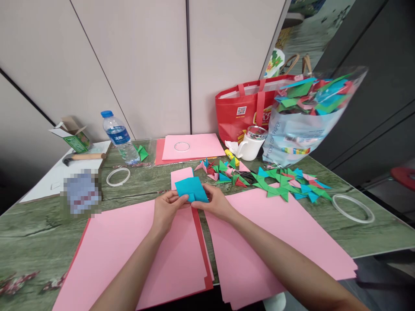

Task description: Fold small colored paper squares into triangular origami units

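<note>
Where the left stack of pink sheets (119,246) and the right stack of pink sheets (275,207) leave a narrow gap, the blue paper (192,188) is held near the gap's far end, just in front of the small pink paper (180,174). The left hand (167,209) pinches its lower left edge, with the thumb on the near face and the index finger alongside. The right hand (216,201) pinches the lower right portion, with the thumb along the bottom edge and the other fingers curled toward the rear. The thumb tips are close together at a creased area. The exact position of the fingertips behind the sheet cannot be determined.

Handling properties, by judgement: the paper is very light, thin and moderately stiff. It should keep a crease well but bend or tear under excess force. Its surface is probably smooth, with little tendency to slip in a dry pinch. Take hold at the edges, close to the crease, between thumb and index finger; apply light, even pressure. Avoid squeezing an unsupported panel, as stray creases are difficult to remove.

Folded paper pieces (223,176) lie beyond the right hand.
</note>
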